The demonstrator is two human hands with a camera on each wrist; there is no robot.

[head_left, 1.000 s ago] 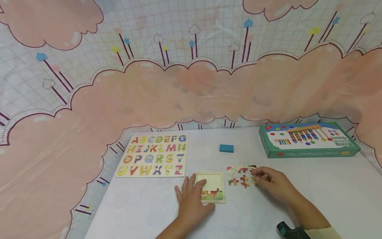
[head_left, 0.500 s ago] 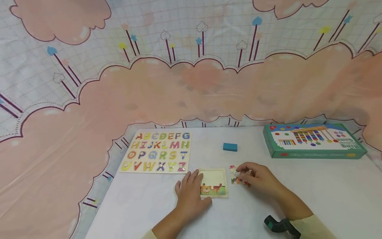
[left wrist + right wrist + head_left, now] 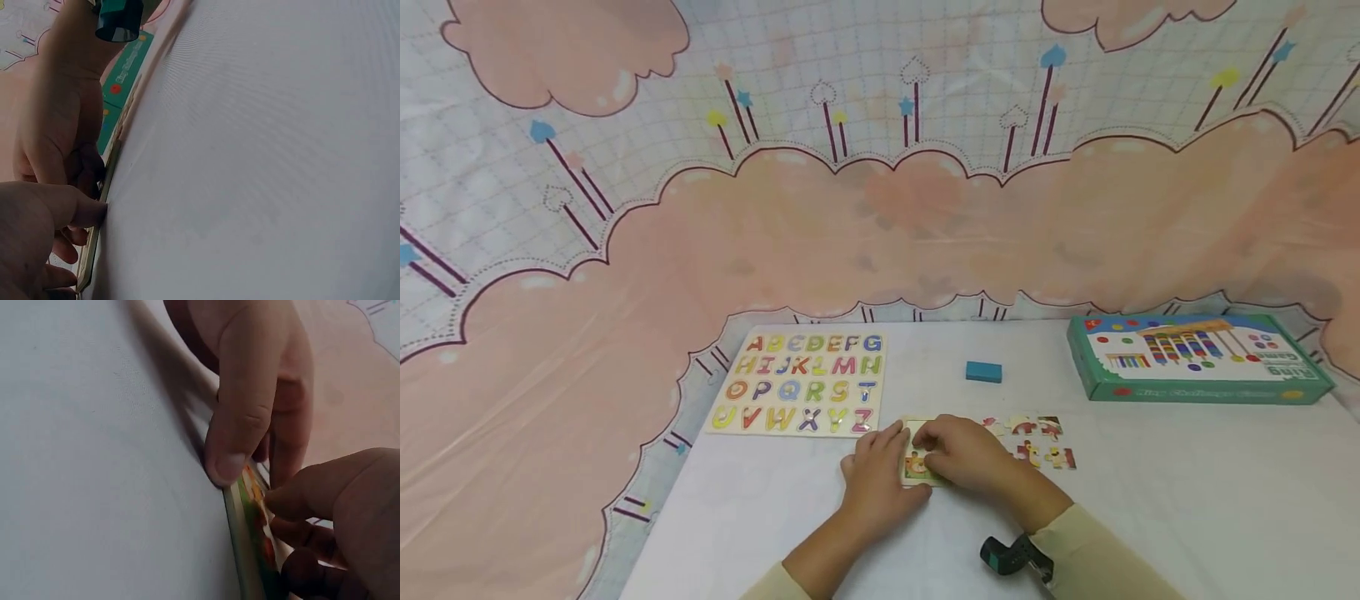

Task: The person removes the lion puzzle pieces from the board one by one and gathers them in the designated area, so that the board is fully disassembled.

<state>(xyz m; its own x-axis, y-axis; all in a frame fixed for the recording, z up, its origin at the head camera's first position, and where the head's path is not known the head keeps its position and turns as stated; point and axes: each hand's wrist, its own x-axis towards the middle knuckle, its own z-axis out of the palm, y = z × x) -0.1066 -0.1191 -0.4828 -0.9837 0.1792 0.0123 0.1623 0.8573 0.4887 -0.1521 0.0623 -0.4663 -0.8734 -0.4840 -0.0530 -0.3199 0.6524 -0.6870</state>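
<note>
My left hand (image 3: pixel 877 477) holds the left side of a small wooden puzzle tray (image 3: pixel 234 540), its thumb at the near edge and its fingers at the far left. Part of an animal picture in green and orange lies in the tray's near portion. Over the tray my right hand (image 3: pixel 967 457) bends its fingers and thumb together in a pinch, seemingly on a puzzle piece that they hide. Several loose jigsaw pieces (image 3: pixel 1060 457) lie to the right of the tray, some covered by the right hand. The left wrist view shows the left thumb (image 3: pixel 87 211) against the tray's edge.
A wooden alphabet board (image 3: pixel 797 379) lies behind and left of the tray. Farther back sit a blue block (image 3: pixel 983 372) and, at the right, a green game box (image 3: pixel 1198 358). A patterned cloth (image 3: pixel 962 225) hangs behind the white table.
My right hand has gone from the loose pieces leftward onto the tray. The left hand has stayed at the tray's left side. The head view has shifted slightly.
</note>
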